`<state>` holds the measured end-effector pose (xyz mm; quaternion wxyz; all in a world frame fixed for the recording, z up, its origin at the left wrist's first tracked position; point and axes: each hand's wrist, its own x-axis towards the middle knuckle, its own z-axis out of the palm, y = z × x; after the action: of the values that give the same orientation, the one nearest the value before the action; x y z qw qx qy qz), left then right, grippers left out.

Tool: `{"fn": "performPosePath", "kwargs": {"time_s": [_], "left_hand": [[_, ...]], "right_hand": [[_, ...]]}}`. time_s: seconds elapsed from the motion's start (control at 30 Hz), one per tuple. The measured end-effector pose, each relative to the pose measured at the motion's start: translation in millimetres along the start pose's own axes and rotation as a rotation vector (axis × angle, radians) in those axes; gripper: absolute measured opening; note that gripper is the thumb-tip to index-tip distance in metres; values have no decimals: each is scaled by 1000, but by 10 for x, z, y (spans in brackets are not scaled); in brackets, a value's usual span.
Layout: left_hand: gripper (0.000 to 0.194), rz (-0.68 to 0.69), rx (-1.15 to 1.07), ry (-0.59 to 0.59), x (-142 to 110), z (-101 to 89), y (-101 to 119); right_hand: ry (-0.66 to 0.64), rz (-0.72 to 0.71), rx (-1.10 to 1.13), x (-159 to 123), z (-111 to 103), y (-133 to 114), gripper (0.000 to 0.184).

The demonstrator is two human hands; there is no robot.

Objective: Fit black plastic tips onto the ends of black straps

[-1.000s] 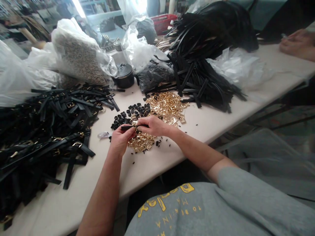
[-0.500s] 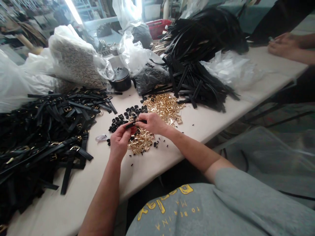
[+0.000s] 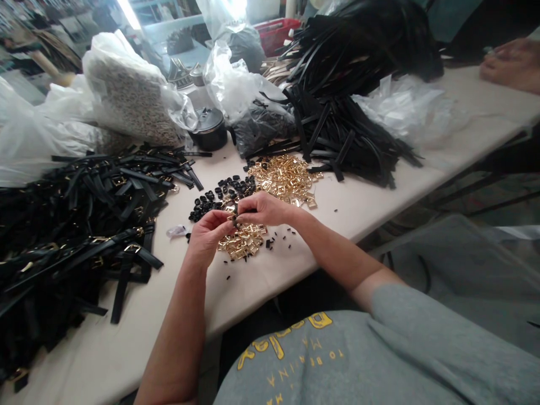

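My left hand (image 3: 207,235) is closed in a pinch, with what looks like a small gold buckle (image 3: 231,217) at its fingertips. Right against it, my right hand (image 3: 268,210) is closed around a short black strap (image 3: 248,211), most of which the fingers cover. The fingertips of both hands meet, so how strap and buckle join is hidden. Below and behind the hands lie loose gold buckles (image 3: 242,243) and a larger heap of gold buckles (image 3: 282,177). Small black loops (image 3: 206,203) are spread just beyond my left hand.
Finished black straps with buckles (image 3: 126,191) pile up at left. Behind stand a black lidded pot (image 3: 208,132), a plastic bag of pale pieces (image 3: 130,93) and bundles of black strips (image 3: 337,126). Another person's hand (image 3: 512,64) rests at the table's far right.
The black strap that stretched across both hands now shows mainly in my right hand. My left fingers have come in against the right fingertips, and gold shows between them. The view has shifted slightly.
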<state>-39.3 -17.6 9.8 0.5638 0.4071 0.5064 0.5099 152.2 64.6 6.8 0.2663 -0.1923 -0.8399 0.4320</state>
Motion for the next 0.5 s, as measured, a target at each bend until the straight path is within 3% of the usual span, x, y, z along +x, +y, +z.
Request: {"fn": "performPosePath", "kwargs": {"time_s": [0.13, 0.33, 0.5], "left_hand": [[41, 37, 58, 28, 1, 10, 5], [49, -71, 130, 37, 13, 23, -44], [44, 20, -127, 184, 76, 42, -51]], "right_hand": [[62, -23, -145, 2, -30, 5, 33], [171, -47, -461, 11, 22, 6, 29], [498, -174, -458, 21, 33, -36, 23]]}}
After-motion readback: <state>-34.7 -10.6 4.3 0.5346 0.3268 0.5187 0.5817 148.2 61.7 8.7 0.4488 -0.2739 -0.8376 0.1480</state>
